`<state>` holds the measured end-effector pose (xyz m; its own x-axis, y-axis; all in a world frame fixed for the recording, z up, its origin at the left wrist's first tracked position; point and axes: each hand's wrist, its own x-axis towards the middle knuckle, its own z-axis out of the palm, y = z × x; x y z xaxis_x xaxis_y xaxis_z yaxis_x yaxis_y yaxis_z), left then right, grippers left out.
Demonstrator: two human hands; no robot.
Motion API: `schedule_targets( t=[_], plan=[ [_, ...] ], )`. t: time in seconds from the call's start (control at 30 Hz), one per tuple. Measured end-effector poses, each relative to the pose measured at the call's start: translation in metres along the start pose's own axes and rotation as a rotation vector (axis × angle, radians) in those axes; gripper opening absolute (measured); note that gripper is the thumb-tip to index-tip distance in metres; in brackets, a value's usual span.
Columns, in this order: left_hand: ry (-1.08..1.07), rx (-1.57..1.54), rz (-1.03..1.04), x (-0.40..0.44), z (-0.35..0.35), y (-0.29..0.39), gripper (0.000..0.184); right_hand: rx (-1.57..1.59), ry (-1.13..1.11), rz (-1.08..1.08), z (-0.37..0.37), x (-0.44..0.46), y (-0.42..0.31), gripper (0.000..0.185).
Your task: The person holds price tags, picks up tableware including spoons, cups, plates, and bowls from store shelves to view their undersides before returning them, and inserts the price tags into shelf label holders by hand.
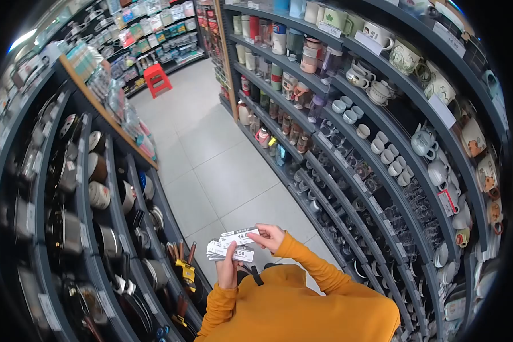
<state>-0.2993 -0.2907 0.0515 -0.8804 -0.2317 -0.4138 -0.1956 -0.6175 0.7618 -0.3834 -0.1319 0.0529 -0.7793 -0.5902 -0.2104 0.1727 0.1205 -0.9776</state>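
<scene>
Pale tiled floor (211,176) (red stool (157,81) far off) between dark shelves (81,171).

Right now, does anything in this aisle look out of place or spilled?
Possibly the red stool: it stands alone on the floor near the far shelves, perhaps in the way. The visible floor tiles show no spill. The price labels you hold are just unevenly fanned.

Floor (211,171) between left shelves (81,188), bearing pots (71,232), and right shelves (347,45), bearing mugs (338,21) above teapots (423,141). Stool (157,78) at the far end, before back shelves (189,58). Tags (242,236) in left hand (228,271), over the floor; right hand (272,236) at their right edge.
</scene>
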Motion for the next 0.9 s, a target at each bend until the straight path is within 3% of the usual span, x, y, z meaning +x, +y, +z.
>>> schedule_targets(
  t=[0.2, 0.43, 0.6, 0.77, 0.9],
  plan=[
    [-0.102, 0.042, -0.08, 0.093, 0.001, 0.036, 0.018, -0.018, 0.126, 0.005, -0.014, 0.074, -0.011, 0.032],
    [-0.248, 0.222, -0.032, 0.207, 0.003, 0.132, 0.016, 0.138, 0.283, -0.065, 0.001, 0.178, -0.057, 0.031],
    [-0.296, 0.276, -0.108, 0.272, 0.007, 0.169, 0.017, 0.185, 0.419, -0.074, -0.015, 0.23, -0.04, 0.037],
    [-0.336, 0.277, -0.17, 0.317, 0.02, 0.177, 0.017, 0.083, 0.636, 0.0, -0.06, 0.261, -0.019, 0.043],
    [-0.329, 0.321, -0.244, 0.349, 0.044, 0.176, 0.017, 0.013, 0.664, 0.047, -0.099, 0.286, -0.035, 0.043]
  ],
)
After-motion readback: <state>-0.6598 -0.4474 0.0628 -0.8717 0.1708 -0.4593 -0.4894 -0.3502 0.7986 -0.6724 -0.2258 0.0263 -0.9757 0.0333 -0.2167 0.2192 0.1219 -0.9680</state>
